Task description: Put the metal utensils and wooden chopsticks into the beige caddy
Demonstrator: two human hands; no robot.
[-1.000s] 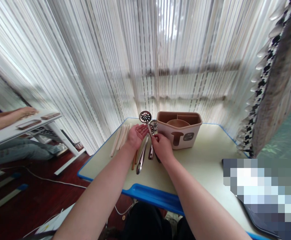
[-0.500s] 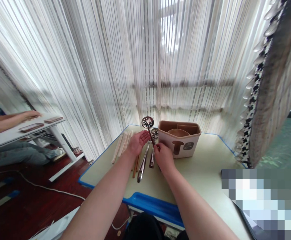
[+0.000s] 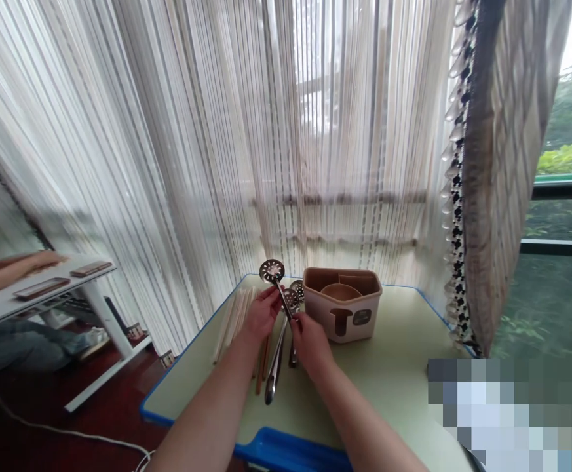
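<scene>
A steel slotted skimmer [image 3: 272, 271] is raised above the table, tilted with its round perforated head up and to the left. My right hand [image 3: 311, 341] is closed around its handle. Beside the skimmer's neck is my left hand [image 3: 265, 313], fingers stretched out; whether they touch the metal I cannot tell. Under and between my hands, two more perforated steel utensils lie on the table, one with a long shiny handle [image 3: 274, 367]. Brown chopsticks [image 3: 260, 377] lie partly hidden by my left wrist, and pale chopsticks [image 3: 231, 321] are spread to its left.
A white and brown divided utensil holder [image 3: 371, 321] stands right of my hands on the blue-edged table [image 3: 388, 380]. A blue tray [image 3: 290, 452] is at the near edge. At left, another person's hands [image 3: 40, 261] rest on a white desk [image 3: 94, 272]. Curtains [image 3: 207, 164] hang behind.
The view has shifted, so the table sits lower in it. My left hand has turned from palm-up, its fingers nearer the skimmer's neck. My right hand keeps its hold on the skimmer.
</scene>
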